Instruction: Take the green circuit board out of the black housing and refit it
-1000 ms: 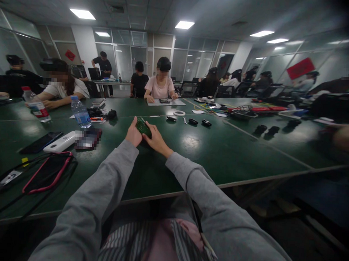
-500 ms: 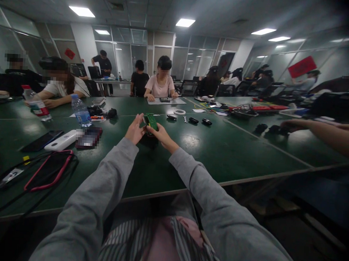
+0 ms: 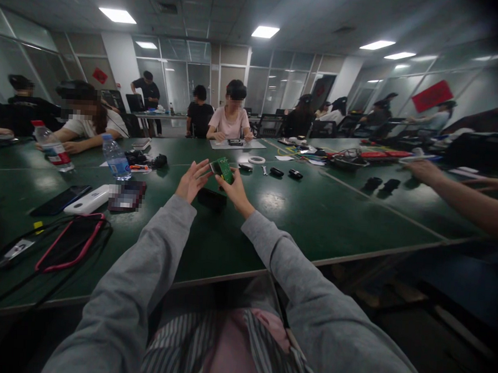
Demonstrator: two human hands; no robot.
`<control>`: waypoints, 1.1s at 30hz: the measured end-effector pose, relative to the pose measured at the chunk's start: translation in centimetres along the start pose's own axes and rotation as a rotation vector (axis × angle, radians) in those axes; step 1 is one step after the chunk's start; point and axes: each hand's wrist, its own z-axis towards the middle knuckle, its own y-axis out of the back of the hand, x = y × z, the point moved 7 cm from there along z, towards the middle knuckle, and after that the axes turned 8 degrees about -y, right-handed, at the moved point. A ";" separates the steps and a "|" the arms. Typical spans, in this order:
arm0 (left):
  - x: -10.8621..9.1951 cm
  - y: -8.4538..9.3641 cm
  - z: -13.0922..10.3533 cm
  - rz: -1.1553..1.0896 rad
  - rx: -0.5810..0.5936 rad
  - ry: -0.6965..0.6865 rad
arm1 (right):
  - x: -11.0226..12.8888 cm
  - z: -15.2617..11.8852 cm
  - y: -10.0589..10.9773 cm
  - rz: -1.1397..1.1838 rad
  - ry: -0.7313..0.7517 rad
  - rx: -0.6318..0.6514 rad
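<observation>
My right hand (image 3: 237, 191) grips a green circuit board (image 3: 223, 170) and holds it tilted above the table. Beside the board's left edge, my left hand (image 3: 193, 181) has its fingers stretched and spread. Whether its fingertips touch the board I cannot tell. A dark, box-like piece (image 3: 211, 199) lies on the green table (image 3: 297, 222) just below both hands. Beyond the board, small black parts (image 3: 276, 172), a little wrench (image 3: 264, 170) and a white ring, like a roll of tape (image 3: 256, 160), rest on the tabletop.
Two bottles, one blue-capped (image 3: 117, 160), stand at the left. Nearer lie a dark phone (image 3: 60, 200), a white device (image 3: 90, 199) and a pink-edged phone (image 3: 70, 244) among cables. A co-worker's arm (image 3: 453, 191) reaches in from the right, near black parts (image 3: 381, 185). Another person sits opposite.
The circuit board has moved slightly right in my right hand. My left fingers have spread away from it, uncovering the dark piece. The co-worker's hand at right has lifted away from the black parts.
</observation>
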 end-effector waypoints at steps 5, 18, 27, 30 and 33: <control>0.4 1.7 0.3 0.017 -0.071 0.029 | -0.2 -0.3 -0.2 -0.151 0.016 -0.019; 2.4 8.1 1.3 0.186 -0.258 0.031 | 0.3 -1.3 -0.9 -0.543 0.152 -0.060; 3.1 11.9 1.0 0.300 -0.349 0.084 | -0.8 -1.2 0.9 -0.873 0.237 0.019; 3.2 12.2 1.1 0.300 -0.330 0.091 | -2.0 0.1 6.1 -1.006 0.217 -0.061; 3.3 12.3 1.2 0.311 -0.303 0.112 | -3.3 1.2 13.7 -1.149 0.133 -0.245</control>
